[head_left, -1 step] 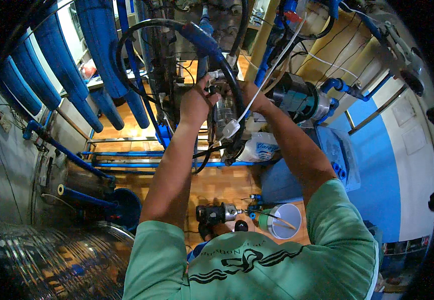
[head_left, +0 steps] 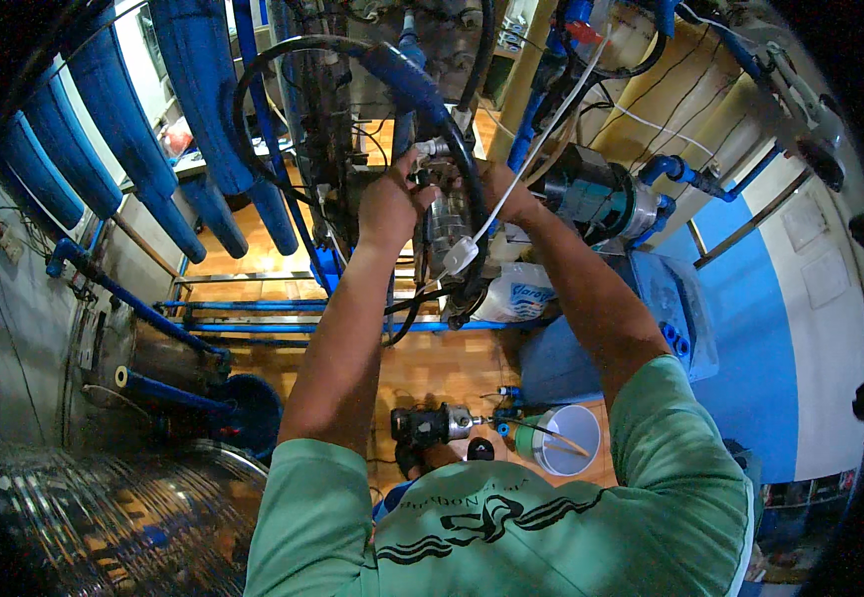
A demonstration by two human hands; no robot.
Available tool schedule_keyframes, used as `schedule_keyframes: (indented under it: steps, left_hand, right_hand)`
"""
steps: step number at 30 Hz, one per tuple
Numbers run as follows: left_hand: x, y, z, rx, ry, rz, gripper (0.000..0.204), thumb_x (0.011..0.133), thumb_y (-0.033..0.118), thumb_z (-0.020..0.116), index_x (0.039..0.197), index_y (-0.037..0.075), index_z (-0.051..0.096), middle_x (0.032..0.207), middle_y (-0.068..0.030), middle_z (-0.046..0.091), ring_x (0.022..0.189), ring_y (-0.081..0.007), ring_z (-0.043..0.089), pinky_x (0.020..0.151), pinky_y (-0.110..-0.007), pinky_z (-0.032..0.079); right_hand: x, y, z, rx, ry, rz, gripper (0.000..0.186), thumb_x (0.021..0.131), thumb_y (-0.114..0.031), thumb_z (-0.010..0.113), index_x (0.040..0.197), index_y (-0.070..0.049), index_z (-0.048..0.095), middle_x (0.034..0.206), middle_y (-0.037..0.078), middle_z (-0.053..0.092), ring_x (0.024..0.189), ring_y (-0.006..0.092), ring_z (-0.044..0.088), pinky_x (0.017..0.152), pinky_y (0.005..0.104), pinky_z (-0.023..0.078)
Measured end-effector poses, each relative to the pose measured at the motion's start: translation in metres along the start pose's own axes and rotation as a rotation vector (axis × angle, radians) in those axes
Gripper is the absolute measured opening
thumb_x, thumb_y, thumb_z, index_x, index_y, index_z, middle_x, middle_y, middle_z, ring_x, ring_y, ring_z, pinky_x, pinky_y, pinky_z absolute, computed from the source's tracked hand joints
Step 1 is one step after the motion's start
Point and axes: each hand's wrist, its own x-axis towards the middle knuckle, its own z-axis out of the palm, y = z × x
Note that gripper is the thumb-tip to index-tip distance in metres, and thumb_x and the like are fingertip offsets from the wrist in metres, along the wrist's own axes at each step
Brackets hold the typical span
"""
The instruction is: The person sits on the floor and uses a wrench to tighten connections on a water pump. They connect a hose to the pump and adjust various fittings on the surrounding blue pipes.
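Observation:
My left hand [head_left: 398,197] reaches up to a small fitting [head_left: 430,149] at the top of a metal-and-clear cylindrical housing [head_left: 449,224], its fingers curled round a dark and light connector [head_left: 418,177]. My right hand [head_left: 504,189] is at the housing's right side, partly behind a thick black hose [head_left: 471,177], so its fingers are hidden. A white cord [head_left: 534,152] runs down past it to a white plastic piece [head_left: 460,256] in front of the housing. A printed white bag [head_left: 511,294] sits below.
Large blue pipes [head_left: 103,119] hang at left. A motor pump [head_left: 586,194] adjoins tan vessels at upper right. A blue tank [head_left: 571,368], a white bucket [head_left: 576,430] and another pump [head_left: 422,426] stand below. Pipes on a metal frame [head_left: 253,306] cross behind my arms.

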Motion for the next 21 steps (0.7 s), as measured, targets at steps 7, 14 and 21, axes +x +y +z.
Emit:
schedule_keyframes:
  steps: [7,14,21]
  left_hand:
    - [0.011,-0.014,0.000,-0.002,0.082,0.103,0.065,0.076,0.028,0.075,0.135,0.014,0.051,0.095,-0.0161,0.070,0.089,-0.0320,0.067,0.080,-0.039,0.052]
    - [-0.010,0.027,-0.009,0.389,0.227,-0.025,0.060,0.072,0.048,0.076,0.115,0.007,0.063,0.086,-0.0136,0.071,0.082,-0.0309,0.069,0.069,-0.039,0.053]
    - [0.018,0.048,0.005,0.624,0.179,-0.097,0.052,0.074,0.059,0.069,0.086,0.008,0.072,0.080,-0.0163,0.070,0.075,-0.0330,0.069,0.065,-0.042,0.054]
  right_hand:
    - [0.016,-0.076,-0.039,-0.396,-0.033,-0.042,0.021,0.081,-0.017,0.062,0.098,-0.007,0.067,0.083,0.021,0.066,0.079,0.0403,0.064,0.067,0.0467,0.051]
    - [-0.006,-0.083,-0.059,-0.653,-0.043,0.070,0.022,0.085,-0.025,0.059,0.101,-0.010,0.065,0.086,0.018,0.068,0.079,0.0368,0.066,0.069,0.0461,0.052]
    - [-0.167,-0.022,-0.035,-0.247,0.044,0.285,0.030,0.089,-0.023,0.059,0.115,-0.009,0.062,0.100,0.021,0.066,0.091,0.0407,0.063,0.077,0.0454,0.051]
